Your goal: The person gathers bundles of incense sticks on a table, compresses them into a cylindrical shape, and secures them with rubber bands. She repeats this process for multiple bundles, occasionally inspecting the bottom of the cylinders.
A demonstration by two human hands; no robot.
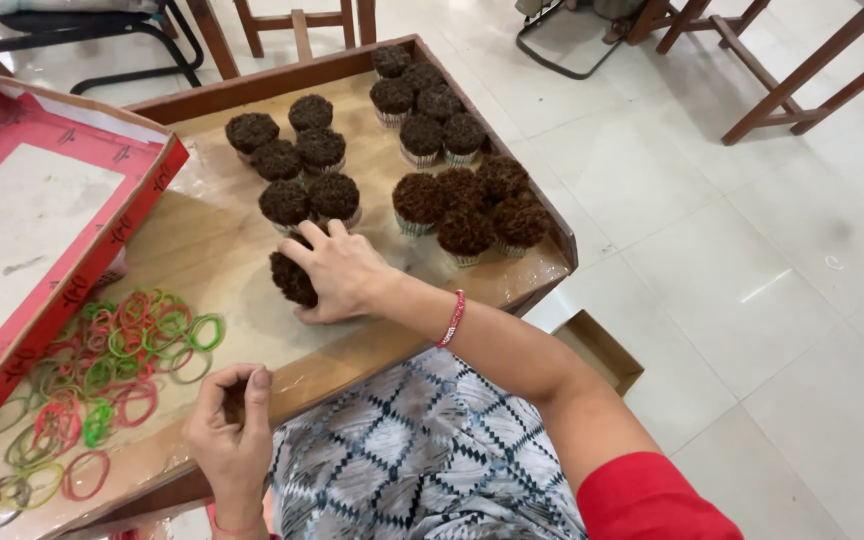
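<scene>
The right hand is laid over a dark brown bundle on the desk, fingers spread and curled around it, so the bundle is gripped from above and from the right. The left hand is held near the body, at the near edge of the desk, with fingertips pinched together; something small and dark may be pinched there, but it cannot be made out.

Just beyond the gripped bundle, a cluster of six like bundles is stood upright. To the right a second group is set, and farther off a third, each bundle seemingly bound at the base with a pale wrap. Most bundles thus appear already finished and grouped; the one under the hand is judged to be the piece in work, lying apart from the clusters.

To the left of the left hand a loose heap of coloured rubber bands is spread, green, red and yellow; plenty are left. Beyond them a red shallow box is tilted over the left part of the desk.

The desk is rimmed by a raised wooden lip along its far and right sides; the right groups are stood close against it. Bare surface is left between the bands and the bundles. White tiled floor is seen on the right, with chair legs farther off.
</scene>
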